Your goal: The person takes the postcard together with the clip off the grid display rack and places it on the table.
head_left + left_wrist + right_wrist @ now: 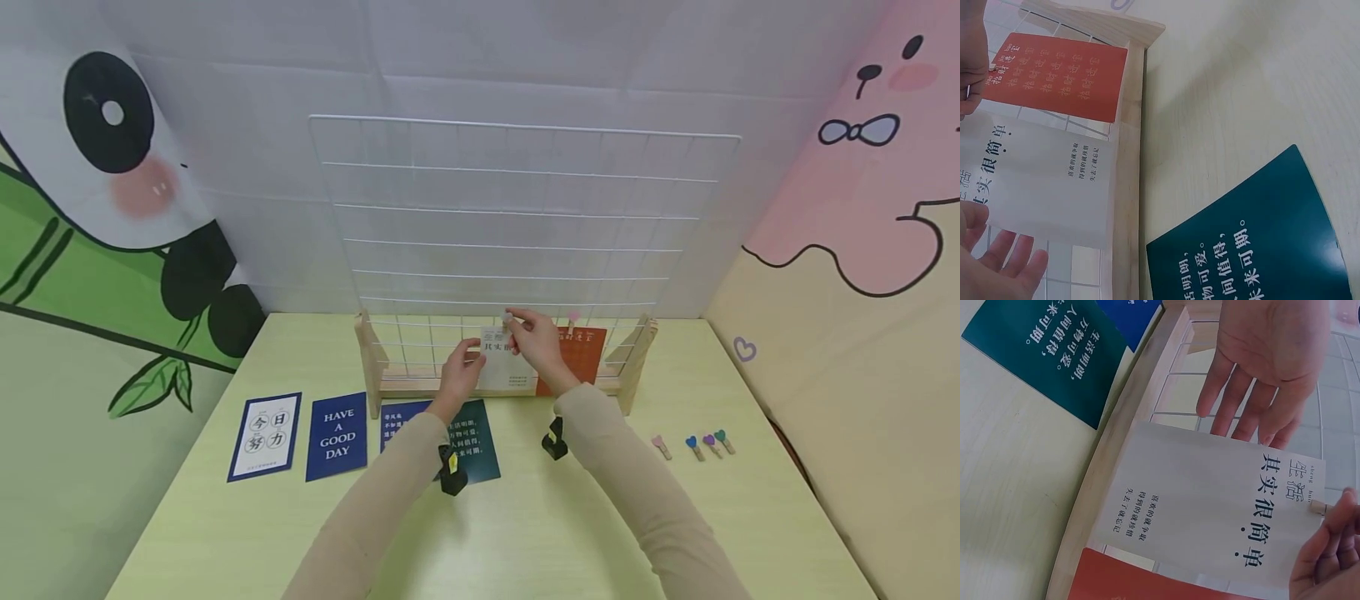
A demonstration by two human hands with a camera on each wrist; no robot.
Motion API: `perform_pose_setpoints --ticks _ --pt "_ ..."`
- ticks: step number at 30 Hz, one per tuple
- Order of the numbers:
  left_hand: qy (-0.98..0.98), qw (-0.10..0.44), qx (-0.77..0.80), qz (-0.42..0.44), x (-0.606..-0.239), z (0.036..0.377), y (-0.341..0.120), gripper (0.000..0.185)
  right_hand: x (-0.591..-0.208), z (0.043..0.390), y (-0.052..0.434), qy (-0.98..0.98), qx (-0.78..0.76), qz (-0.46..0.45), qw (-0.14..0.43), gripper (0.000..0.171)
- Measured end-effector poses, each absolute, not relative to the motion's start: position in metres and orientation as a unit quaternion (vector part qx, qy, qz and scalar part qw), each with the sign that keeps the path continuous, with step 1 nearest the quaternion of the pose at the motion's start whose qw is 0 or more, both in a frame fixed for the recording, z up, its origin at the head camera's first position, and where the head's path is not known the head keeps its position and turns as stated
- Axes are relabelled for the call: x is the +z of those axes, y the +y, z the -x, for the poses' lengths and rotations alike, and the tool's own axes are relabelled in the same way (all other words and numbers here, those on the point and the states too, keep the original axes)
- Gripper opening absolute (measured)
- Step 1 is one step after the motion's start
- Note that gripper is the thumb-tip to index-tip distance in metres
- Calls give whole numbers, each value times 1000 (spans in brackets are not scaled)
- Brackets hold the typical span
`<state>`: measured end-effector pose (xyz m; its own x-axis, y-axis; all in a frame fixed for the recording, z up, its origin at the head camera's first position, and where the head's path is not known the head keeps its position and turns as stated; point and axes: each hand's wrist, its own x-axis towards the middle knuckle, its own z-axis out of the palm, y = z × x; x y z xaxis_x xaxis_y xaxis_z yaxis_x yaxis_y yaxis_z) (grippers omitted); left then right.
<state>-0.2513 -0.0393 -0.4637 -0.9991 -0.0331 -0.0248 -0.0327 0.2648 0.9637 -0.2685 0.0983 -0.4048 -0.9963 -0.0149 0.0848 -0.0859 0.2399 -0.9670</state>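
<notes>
A white card [504, 371] with dark Chinese lettering stands upright against a white wire grid [510, 218]. My right hand [536, 340] pinches a small wooden clothespin [1318, 507] at the card's top edge, the rest of the clip hidden by the fingers. At the card's left edge is my left hand [459, 372], its fingers loosely extended and their tips right at the edge. Just right of the white card, and partly behind my right hand, an orange-red card [581, 357] hangs from a clothespin with a pink heart [573, 317].
The grid stands in a wooden base [408, 385]. On the table to the left lie a blue-bordered card [265, 437], a blue card [337, 437], another blue card [397, 414] and a dark green card [477, 442]. Several heart clothespins [710, 444] lie at right.
</notes>
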Motion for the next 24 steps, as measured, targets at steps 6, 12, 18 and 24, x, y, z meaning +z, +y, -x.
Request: perform_pose_setpoints --ticks 6,12,18,24 --pt "-793 14 -608 -24 -460 251 -37 28 -405 268 96 -783 620 -32 32 28" --pt "-792 17 -609 -26 -457 251 -35 26 -405 269 95 -779 625 -37 39 27" --pt "-796 17 -604 -30 -459 252 -34 23 -406 271 95 -780 624 -34 38 25" --pt "-801 21 -597 -39 -458 252 -32 20 -406 273 96 -787 616 -28 31 24"
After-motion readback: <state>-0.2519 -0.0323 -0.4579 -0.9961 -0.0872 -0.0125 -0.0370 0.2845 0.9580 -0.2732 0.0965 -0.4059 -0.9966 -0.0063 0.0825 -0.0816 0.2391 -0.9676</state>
